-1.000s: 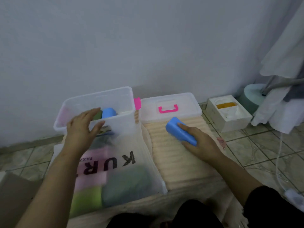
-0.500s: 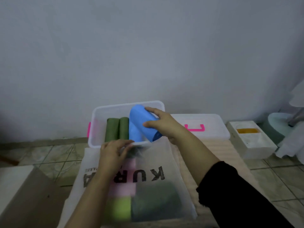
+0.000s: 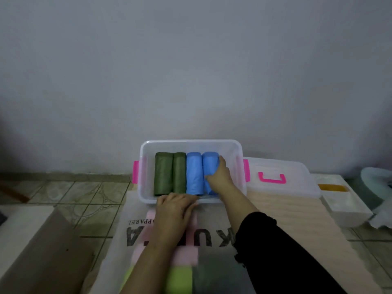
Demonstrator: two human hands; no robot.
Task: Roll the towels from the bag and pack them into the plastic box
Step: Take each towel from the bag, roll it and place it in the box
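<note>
We note four rolled towels lying side by side in the clear plastic box (image 3: 238, 166): two green rolls (image 3: 169, 174) on the left, a blue roll (image 3: 194, 172) next, and a second blue roll (image 3: 209, 164) rightmost. The right hand (image 3: 219, 177) lies on that rightmost roll inside the box, its fingers curled around the roll's right side and near end. The left hand (image 3: 175, 203) rests at the box's near rim, fingers relaxed and together, above the translucent bag (image 3: 118, 240), which holds pink, lime and grey towels.
</note>
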